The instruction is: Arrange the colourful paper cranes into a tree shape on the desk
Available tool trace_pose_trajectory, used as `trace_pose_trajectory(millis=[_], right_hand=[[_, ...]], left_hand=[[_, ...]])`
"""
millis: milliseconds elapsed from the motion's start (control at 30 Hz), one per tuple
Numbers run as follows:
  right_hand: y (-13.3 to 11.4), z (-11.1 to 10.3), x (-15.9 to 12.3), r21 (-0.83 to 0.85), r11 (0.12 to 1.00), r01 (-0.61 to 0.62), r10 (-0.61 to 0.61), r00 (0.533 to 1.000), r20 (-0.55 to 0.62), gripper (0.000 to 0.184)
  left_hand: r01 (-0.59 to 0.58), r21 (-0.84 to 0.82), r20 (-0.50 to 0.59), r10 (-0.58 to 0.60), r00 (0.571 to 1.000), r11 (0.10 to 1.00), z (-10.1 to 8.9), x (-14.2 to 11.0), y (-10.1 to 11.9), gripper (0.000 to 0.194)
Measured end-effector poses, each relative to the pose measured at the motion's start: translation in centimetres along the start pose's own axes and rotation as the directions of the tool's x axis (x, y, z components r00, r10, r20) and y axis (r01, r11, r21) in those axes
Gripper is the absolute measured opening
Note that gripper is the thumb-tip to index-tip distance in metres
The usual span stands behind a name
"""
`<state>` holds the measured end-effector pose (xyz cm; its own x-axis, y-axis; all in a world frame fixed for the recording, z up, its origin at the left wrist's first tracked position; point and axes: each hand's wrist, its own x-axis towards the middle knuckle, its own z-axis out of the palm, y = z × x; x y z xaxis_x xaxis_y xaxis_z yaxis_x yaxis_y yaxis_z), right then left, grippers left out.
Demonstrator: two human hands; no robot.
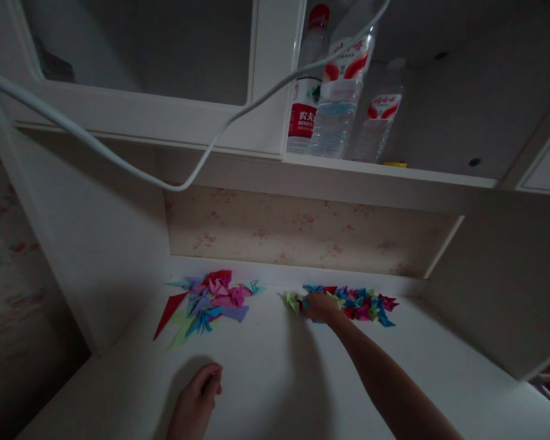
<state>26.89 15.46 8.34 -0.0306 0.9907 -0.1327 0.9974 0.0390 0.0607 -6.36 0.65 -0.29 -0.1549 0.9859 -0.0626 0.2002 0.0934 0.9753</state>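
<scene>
My right hand [321, 307] reaches far across the white desktop into a cluster of folded paper pieces [362, 299] in blue, red, pink and green. Its fingers are bent down around a small teal folded paper piece [305, 302]; the fingertips are partly hidden. Just left of them sits a pale green folded paper piece [292, 300]. Nearer to me, my left hand [197, 394] rests on the desk, fingers curled in and nothing visible in them. Beyond it lies a looser pile of folded paper shapes [229, 296], pink, purple, blue, green and red.
A white cable [178, 186] hangs across the view in front of the upper cabinet [156, 116]. Plastic water bottles [334, 116] stand on the open shelf above the desk [256, 379]. Side panels [114, 238] and a flowered back wall [266, 235] enclose it.
</scene>
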Motion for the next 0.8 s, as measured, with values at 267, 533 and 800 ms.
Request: trace_pose_trajectory(millis=[267, 533, 800], right_hand=[[-8.6, -3.5, 1.1, 0.109, 0.982, 0.156, -0.151, 0.987, -0.051, 0.036], [-21.3, -7.5, 2.8, 0.285, 0.889, 0.360, -0.311, 0.929, -0.203, 0.078], [-21.9, -4.7, 2.1, 0.280, 0.936, 0.211, -0.160, 0.968, -0.195, 0.055]], left_hand=[[-0.032, 0.083, 0.054, 0.028, 0.998, 0.996, -0.3, -0.4, 0.4, 0.050], [-0.049, 0.187, 0.105, 0.030, 0.994, 0.981, -0.5, -0.3, 0.8, 0.041], [-0.096, 0.275, 0.128, 0.063, 0.990, 0.957, -0.6, -0.6, 1.3, 0.036]])
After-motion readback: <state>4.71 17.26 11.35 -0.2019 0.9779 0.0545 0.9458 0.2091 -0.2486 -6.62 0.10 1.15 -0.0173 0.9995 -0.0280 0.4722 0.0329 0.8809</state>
